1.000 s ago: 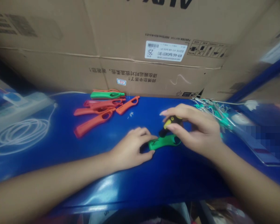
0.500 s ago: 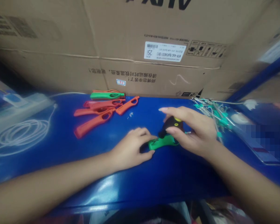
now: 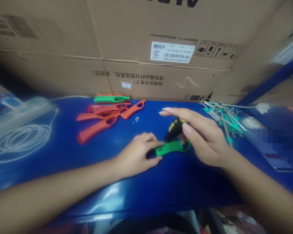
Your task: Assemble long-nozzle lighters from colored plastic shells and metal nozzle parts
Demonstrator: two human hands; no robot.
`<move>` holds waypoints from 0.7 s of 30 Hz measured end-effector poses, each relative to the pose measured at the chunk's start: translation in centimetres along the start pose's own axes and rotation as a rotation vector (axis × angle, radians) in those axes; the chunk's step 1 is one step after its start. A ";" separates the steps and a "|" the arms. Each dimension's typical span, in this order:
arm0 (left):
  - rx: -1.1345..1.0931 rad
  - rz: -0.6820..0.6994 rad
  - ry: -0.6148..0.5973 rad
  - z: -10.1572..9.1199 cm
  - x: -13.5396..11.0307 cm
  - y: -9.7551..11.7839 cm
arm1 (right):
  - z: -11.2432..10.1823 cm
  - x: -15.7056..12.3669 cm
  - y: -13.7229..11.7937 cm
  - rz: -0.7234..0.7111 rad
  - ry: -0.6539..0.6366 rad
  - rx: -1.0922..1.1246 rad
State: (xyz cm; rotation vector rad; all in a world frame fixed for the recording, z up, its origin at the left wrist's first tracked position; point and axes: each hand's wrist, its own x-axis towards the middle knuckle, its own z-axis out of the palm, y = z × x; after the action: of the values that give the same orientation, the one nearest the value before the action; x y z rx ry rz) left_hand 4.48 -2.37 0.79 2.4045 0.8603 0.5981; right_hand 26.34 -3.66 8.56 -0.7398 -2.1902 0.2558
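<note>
- Head view: with the left fingers (image 3: 153, 144), pinches the left end of the green handle (image 3: 170, 148), which lies flat on the blue table (image 3: 161, 185) near the middle.
- With the right fingers (image 3: 185, 117), wraps the black-and-yellow tool (image 3: 174, 128), forefinger stretched toward 9 o'clock, and sets its dark tip on the green handle from 12 o'clock.
- Rests the left hand (image 3: 136, 156) at 9 o'clock of that handle and the right hand (image 3: 206, 141) at 3 o'clock.
- Shows orange handles (image 3: 100, 120) at 10 o'clock of the hands, well apart, with a second green piece (image 3: 111, 99) behind them, against the cardboard box (image 3: 136, 48).
- Shows a white cable coil (image 3: 17, 143) at 9 o'clock and teal-tipped metal pins (image 3: 222, 117) at 2 o'clock, near the right hand.
</note>
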 end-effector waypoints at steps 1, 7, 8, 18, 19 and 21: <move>-0.001 0.000 0.000 0.0 0.0 0.0 | 0.0 0.0 0.0 0.038 -0.043 0.090; 0.014 0.012 0.020 0.2 -0.2 -0.2 | 0.1 0.3 -0.1 -0.125 0.111 -0.150; 0.014 0.009 0.015 0.2 -0.2 -0.1 | 0.1 0.2 -0.1 -0.129 0.113 -0.167; -0.004 0.005 0.014 0.2 0.0 -0.2 | -0.3 0.1 -0.3 -0.115 0.117 -0.308; -0.002 0.002 0.011 0.2 0.0 -0.2 | -0.3 0.1 -0.4 -0.123 0.112 -0.340; 0.002 -0.002 0.001 0.1 -0.1 -0.1 | -0.4 0.1 -0.5 -0.083 0.042 -0.239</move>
State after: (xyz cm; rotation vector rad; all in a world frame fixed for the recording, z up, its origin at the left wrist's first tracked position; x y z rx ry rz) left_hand 4.43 -2.37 0.66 2.4055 0.8635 0.5980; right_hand 26.35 -4.01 9.06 -0.7738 -2.2283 -0.0649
